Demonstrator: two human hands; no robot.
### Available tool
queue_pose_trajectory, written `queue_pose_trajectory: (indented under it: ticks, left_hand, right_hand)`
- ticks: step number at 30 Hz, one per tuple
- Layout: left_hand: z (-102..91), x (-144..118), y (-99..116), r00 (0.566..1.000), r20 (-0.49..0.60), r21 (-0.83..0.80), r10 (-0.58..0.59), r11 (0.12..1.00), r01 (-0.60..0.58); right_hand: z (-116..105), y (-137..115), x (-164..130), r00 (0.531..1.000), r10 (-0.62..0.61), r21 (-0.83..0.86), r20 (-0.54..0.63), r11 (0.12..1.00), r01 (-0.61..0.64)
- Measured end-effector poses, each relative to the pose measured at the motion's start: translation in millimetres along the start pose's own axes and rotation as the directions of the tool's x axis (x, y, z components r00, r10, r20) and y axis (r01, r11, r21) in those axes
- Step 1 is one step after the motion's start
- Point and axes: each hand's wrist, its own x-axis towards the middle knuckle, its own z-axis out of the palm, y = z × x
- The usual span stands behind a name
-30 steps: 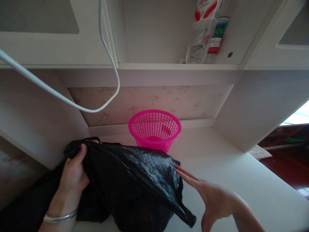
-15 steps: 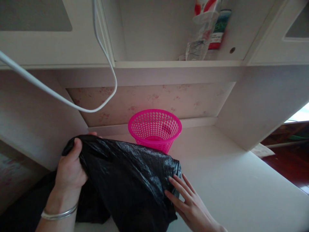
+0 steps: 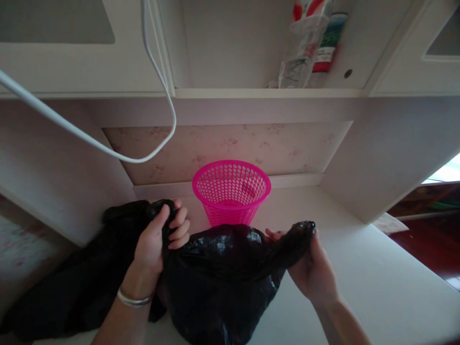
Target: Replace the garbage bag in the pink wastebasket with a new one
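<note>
Black plastic bag [image 3: 223, 273] sits on the white tabletop [image 3: 345, 268], bunched between both hands at the near edge. Left hand [image 3: 156, 239] has its grip closed around the bag's left upper corner, fingers curled over the gathered film; a metal bangle [image 3: 134, 299] rings that wrist. Right hand [image 3: 312, 270] has its grip closed on the right upper corner, which is pulled into a twisted point above the thumb.

Compared with the frame 0.5 s earlier: the right hand then lay flat with fingers spread against the bag's side; it now grasps the plastic. The left hand has shifted rightward, from the far left edge of the bag toward the centre. The bag's top edge, previously a slack diagonal sheet, is now drawn between the 2 hands and sags in the middle.

Pink perforated basket [image 3: 231, 191] stands upright just behind the bag, against the back panel, position unchanged. White cable [image 3: 108, 151] hangs looped at upper left. Bottles [image 3: 312, 43] stand on the shelf above.
</note>
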Motion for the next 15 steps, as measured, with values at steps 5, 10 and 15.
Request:
queue_pose_trajectory:
  ticks: [5,10,15]
  left_hand:
    - [8.1,1,-30,0.989,-0.050,0.176,-0.140,0.973,0.147]
    - [13.8,-6,-55,0.975,-0.159,0.151,-0.158,0.972,0.182]
    - [19.4,-13,-80,0.976,-0.060,0.315,-0.210,0.923,0.218]
  right_hand:
    - [15,-9,-6,0.975,0.122,0.151,0.188,0.977,-0.151]
    - [26,-2,-10,0.932,0.179,-0.169,0.314,0.977,-0.130]
    - [39,10,-4,0.898,0.321,-0.362,0.301,0.910,-0.203]
